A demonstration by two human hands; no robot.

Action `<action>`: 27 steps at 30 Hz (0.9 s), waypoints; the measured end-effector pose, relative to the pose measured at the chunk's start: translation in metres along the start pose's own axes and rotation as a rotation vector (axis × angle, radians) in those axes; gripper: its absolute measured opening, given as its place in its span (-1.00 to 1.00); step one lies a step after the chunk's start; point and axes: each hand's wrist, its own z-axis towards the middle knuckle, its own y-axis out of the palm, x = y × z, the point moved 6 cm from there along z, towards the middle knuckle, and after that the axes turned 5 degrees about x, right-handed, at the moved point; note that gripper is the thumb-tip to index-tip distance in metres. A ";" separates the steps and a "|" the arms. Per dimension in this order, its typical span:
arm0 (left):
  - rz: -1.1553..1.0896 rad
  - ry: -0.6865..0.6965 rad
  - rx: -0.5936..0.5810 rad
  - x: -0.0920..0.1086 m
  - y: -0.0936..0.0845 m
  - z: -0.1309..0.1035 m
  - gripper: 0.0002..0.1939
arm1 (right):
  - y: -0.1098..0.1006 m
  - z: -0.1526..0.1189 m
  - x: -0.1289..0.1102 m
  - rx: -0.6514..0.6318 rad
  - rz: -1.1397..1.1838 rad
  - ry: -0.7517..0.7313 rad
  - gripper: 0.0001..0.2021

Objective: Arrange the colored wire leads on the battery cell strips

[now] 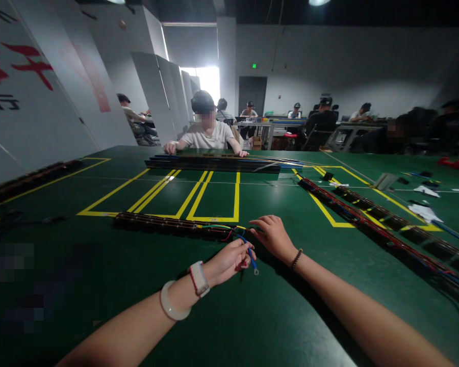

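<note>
The left hand (231,260) is at near centre and grasps a blue wire (250,253) between thumb and fingers; a ring terminal (256,272) at the wire's free end hangs on the near side of the hand. A watch (199,279) and a pale bangle (174,304) encircle the left wrist. The right hand (276,238), with a beaded bracelet (297,258) at its wrist, is positioned just to the right with fingers bent. Its fingertips are at the end of a yellow-green wire (218,226); whether they grip that wire cannot be determined.

Directly beyond the left hand, a black strip (156,223) lies on the green table (222,321) and extends to the left. The wires are located at its right end. Yellow tape (236,196) marks outlines beyond the strip. To the right, a strip with red and blue wiring (367,223) runs from near to far. At the far edge, a co-worker (210,133) sits behind a stack of dark strips (214,165).
</note>
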 end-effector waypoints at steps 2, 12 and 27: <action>0.011 -0.014 -0.010 0.001 0.000 -0.001 -0.94 | 0.003 -0.007 0.015 -0.061 -0.020 0.018 -0.75; 0.271 -0.020 0.045 0.009 -0.005 -0.005 -0.73 | 0.012 -0.008 0.034 -0.114 -0.058 0.088 -0.73; 1.349 0.267 0.176 0.051 -0.006 -0.022 -0.70 | 0.012 -0.007 0.038 -0.104 -0.050 0.130 -0.73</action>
